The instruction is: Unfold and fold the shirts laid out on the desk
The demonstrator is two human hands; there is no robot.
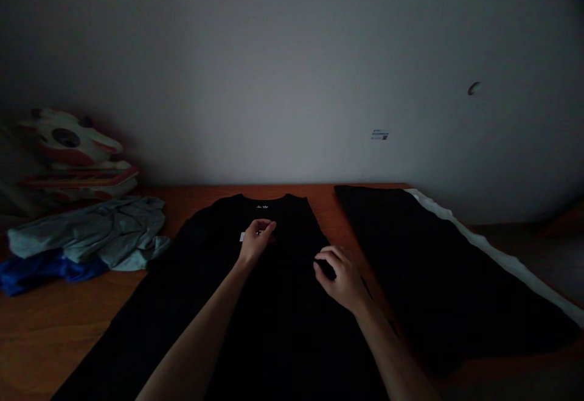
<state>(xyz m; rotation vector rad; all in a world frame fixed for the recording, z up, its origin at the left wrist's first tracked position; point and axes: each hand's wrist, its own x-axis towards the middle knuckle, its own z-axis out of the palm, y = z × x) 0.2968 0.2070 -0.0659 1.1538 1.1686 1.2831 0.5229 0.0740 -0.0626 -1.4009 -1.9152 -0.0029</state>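
A black shirt [283, 316] lies spread on the wooden table, its neckline towards the wall and a small white print inside the collar. My left hand [258, 238] is over the upper chest, thumb and fingers pinched together beside a small white label [241, 237]; what the fingertips hold is too dark to tell. Lower and to the right, my right hand [337, 273] is at the shirt's right side, its fingers curled towards the thumb on what looks like dark fabric.
Grey clothing [104, 230] and a blue cloth [50, 270] lie at the left, below a cow-shaped toy keyboard [82, 157]. Another black garment [424, 267] with white cloth [483, 243] along its edge covers the table's right side. A wall [292, 72] stands behind.
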